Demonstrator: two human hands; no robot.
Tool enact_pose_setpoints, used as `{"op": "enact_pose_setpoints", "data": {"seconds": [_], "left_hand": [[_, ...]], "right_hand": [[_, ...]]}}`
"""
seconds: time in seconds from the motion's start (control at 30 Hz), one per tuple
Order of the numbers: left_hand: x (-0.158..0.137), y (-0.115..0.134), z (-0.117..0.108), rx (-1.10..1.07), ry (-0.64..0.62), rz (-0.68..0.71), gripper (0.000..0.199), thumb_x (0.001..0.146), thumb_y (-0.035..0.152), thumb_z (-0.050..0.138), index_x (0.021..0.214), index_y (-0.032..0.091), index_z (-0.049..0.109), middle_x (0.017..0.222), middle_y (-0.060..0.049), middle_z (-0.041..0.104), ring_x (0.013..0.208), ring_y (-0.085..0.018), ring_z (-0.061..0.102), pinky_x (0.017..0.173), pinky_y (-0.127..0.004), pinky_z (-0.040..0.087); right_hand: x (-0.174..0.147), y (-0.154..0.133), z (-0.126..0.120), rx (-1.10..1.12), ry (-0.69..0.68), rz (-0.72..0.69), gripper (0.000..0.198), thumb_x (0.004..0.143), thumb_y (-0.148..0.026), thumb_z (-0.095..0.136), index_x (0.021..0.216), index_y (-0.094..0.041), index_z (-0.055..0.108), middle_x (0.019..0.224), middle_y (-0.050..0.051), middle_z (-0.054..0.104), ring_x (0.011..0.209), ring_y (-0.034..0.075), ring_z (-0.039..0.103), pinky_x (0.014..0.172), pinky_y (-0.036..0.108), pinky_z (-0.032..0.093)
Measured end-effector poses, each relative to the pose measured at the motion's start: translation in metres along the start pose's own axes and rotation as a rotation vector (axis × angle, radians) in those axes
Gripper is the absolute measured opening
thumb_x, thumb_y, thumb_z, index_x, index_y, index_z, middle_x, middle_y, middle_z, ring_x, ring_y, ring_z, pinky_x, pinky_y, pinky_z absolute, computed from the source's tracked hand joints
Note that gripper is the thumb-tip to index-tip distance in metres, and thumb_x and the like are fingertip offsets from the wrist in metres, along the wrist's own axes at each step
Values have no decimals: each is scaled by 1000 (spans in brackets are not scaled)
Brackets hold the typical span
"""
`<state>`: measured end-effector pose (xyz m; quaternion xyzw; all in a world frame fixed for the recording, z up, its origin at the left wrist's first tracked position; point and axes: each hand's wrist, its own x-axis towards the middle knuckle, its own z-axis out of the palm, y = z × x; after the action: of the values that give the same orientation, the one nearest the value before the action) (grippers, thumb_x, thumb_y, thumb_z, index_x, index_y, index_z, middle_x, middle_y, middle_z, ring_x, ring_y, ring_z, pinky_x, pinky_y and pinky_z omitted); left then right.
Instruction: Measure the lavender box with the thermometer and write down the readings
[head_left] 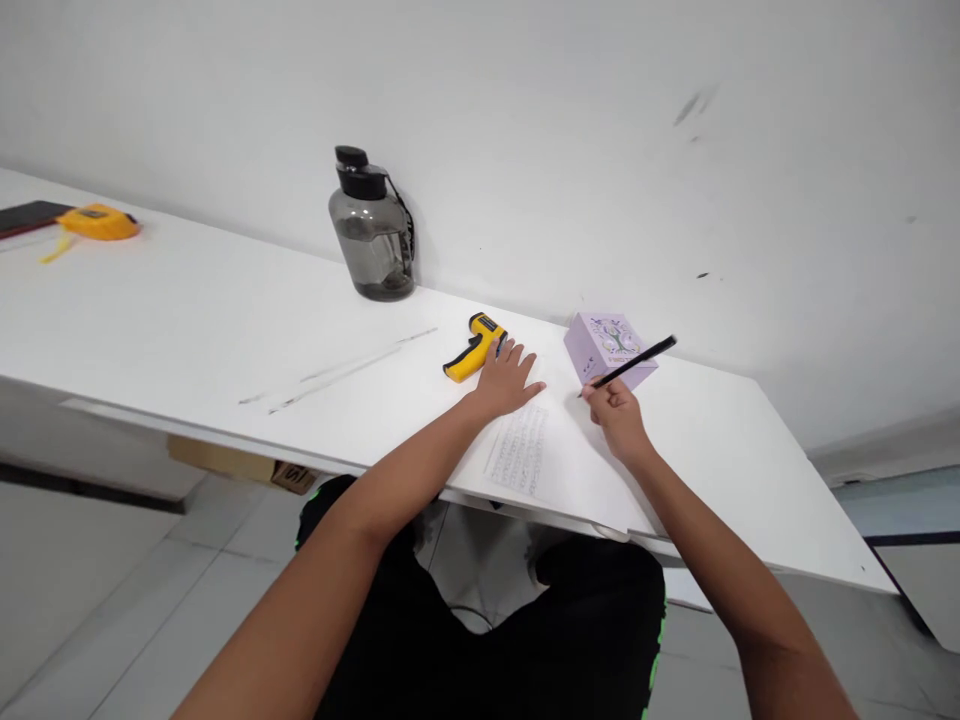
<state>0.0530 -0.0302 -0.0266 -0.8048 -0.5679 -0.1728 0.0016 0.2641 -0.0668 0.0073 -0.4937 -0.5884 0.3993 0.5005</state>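
Note:
My left hand (507, 380) lies flat on a sheet of white paper (577, 480), fingers spread. Rows of handwriting cover the left part of the sheet, below that hand. Just beyond my left fingertips rests a yellow and black infrared thermometer (472, 350), partly overlapped by the fingers. My right hand (616, 415) pinches a black pencil-like writing tool (637, 362), its tip at the paper and its back end slanting up to the right. Behind the tool stands a lilac box (589, 350) with a printed tree design on top.
A grey, see-through water bottle (373, 235) with a black lid stands against the wall. Farther left on the white table (187, 310) are an orange tape measure (101, 222) and a dark flat object (30, 216). A cardboard box (225, 460) sits beneath the table.

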Motion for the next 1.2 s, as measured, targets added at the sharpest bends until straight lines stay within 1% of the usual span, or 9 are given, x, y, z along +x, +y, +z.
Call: {"op": "enact_pose_setpoints", "data": {"seconds": [0.07,0.17,0.27,0.33,0.43,0.53,0.6,0.7,1.2], "left_hand": [[-1,0,1,17,-22,-26,63,97,55,42,147,16,48,157,-16,44,152,-35,24,125,-57,9],[-2,1,0,49,-45,-39,64,98,54,38,149,16,46,160,-16,39,153,-34,21,125,-58,8],[-2,2,-2,84,-67,-59,68,98,56,36,150,14,44,160,-17,38,152,-34,24,125,-55,9],[-2,3,-3,104,-76,-70,69,98,57,36,150,13,45,159,-18,39,151,-34,27,125,-53,10],[-3,4,-5,125,-81,-76,66,99,57,34,148,14,47,158,-16,41,149,-34,30,125,-53,11],[-3,4,-5,116,-71,-86,62,98,56,35,144,16,50,156,-15,43,147,-34,31,125,-54,11],[-4,4,-5,99,-72,-85,59,98,55,36,140,17,53,151,-15,47,146,-34,33,125,-54,11],[-4,4,-5,100,-67,-75,56,98,55,36,134,18,57,143,-15,53,142,-34,36,125,-54,11],[-4,3,-3,120,-61,-58,50,98,53,38,130,20,57,138,-13,56,136,-33,43,124,-56,12]], "right_hand": [[-1,11,10,-33,-140,54,27,74,-44,71,84,-23,57,55,-8,46,50,11,38,51,26,30],[1,20,20,-104,-226,32,23,77,-44,68,79,-22,60,63,-3,56,59,13,46,58,28,35],[6,22,22,-152,-342,21,37,89,-52,54,69,-21,62,57,-3,46,55,13,40,56,29,32],[8,24,21,-153,-384,18,43,94,-55,46,73,-21,64,55,-3,43,53,13,38,55,29,32],[7,25,21,-187,-354,19,33,90,-53,54,88,-22,65,59,-3,53,57,14,47,58,29,37],[4,25,23,-282,-295,26,30,86,-51,59,75,-23,60,62,-2,60,59,14,49,58,28,37],[3,24,24,-352,-245,10,36,85,-51,58,64,-23,52,58,-2,56,56,14,46,56,28,35],[2,24,25,-368,-207,-18,42,85,-54,56,58,-23,46,52,-2,49,53,14,43,54,29,33],[2,30,26,-331,-246,-37,36,85,-47,55,59,-22,52,54,-3,48,55,13,41,56,29,31]]}}
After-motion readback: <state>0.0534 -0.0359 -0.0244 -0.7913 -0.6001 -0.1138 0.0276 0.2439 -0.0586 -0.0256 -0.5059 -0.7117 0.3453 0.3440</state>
